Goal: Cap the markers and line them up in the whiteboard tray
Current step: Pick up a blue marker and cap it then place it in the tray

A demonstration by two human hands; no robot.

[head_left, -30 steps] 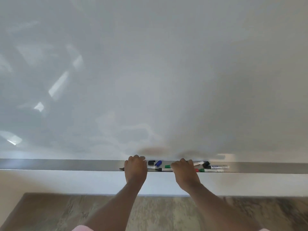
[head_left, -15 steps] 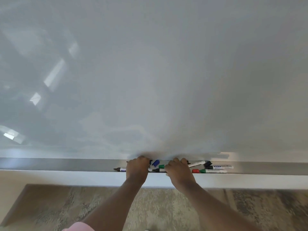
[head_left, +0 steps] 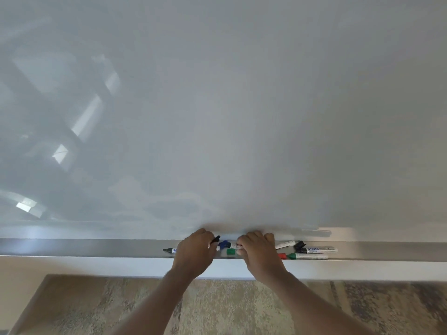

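The long metal whiteboard tray point(head_left: 96, 247) runs across the view. My left hand point(head_left: 194, 253) rests on it and pinches a small black cap point(head_left: 215, 240) between its fingertips. An uncapped black-tipped marker point(head_left: 169, 250) sticks out to the left from under that hand. My right hand point(head_left: 260, 253) grips a white marker point(head_left: 232, 246) whose tip points left. A loose blue cap point(head_left: 224, 243) and a green cap point(head_left: 231, 252) lie between the hands. To the right lie a white marker point(head_left: 285, 244), a black-capped marker point(head_left: 319, 250) and a green-capped marker point(head_left: 309, 256).
Another black cap point(head_left: 299, 244) and a red cap point(head_left: 281, 256) lie among the markers on the right. The glossy whiteboard point(head_left: 217, 117) rises straight behind the tray. A white ledge point(head_left: 96, 265) runs below the tray, above a patterned carpet point(head_left: 121, 308).
My left hand has closed on the black cap that lay beside it. My right hand has shifted onto the white marker. More of the black-tipped marker shows to the left.
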